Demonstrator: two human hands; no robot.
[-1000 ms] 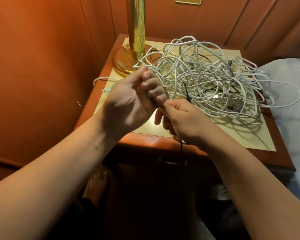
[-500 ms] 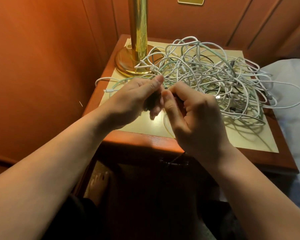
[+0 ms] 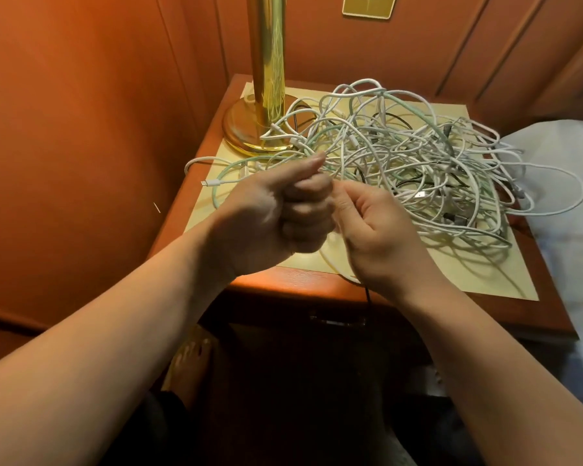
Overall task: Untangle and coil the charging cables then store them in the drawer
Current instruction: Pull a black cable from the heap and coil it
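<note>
Left hand (image 3: pixel 276 213): held above the front edge of the table (image 3: pixel 303 280), fingers curled into a fist with the thumb stretched forward over them. The grip is closed, but what it holds is hidden inside the fist; cannot tell which cable it has.
Right hand (image 3: pixel 381 230): just beside the left one, fingertips touching the left knuckles. Fingers bent inward toward the left fist; whether they pinch a cable cannot be told from here.
Black cable (image 3: pixel 367 294): a thin dark strand comes out under the right wrist and hangs down over the table's front edge, in front of the drawer (image 3: pixel 337 321).
Cables (image 3: pixel 418 163): a big loose tangle, mostly white with some pale green and a few black strands, lying on the table behind and to the right of the hands. Loops on the right side hang past the table edge toward the bed (image 3: pixel 569 183).
Loose end (image 3: pixel 209 182): a pale green cable with a white plug lies at the left of the table, apart from the main heap, curving back under the left hand.
Lamp (image 3: pixel 266 95): brass pole and round base at the back left of the table; a few strands touch the base.
Mat (image 3: pixel 485 280): pale yellow sheet covering the table top, under the tangle.
Drawer: shut, its dark handle visible below the table edge.
Foot (image 3: pixel 189 364): bare, on the floor, lower left of the table.
</note>
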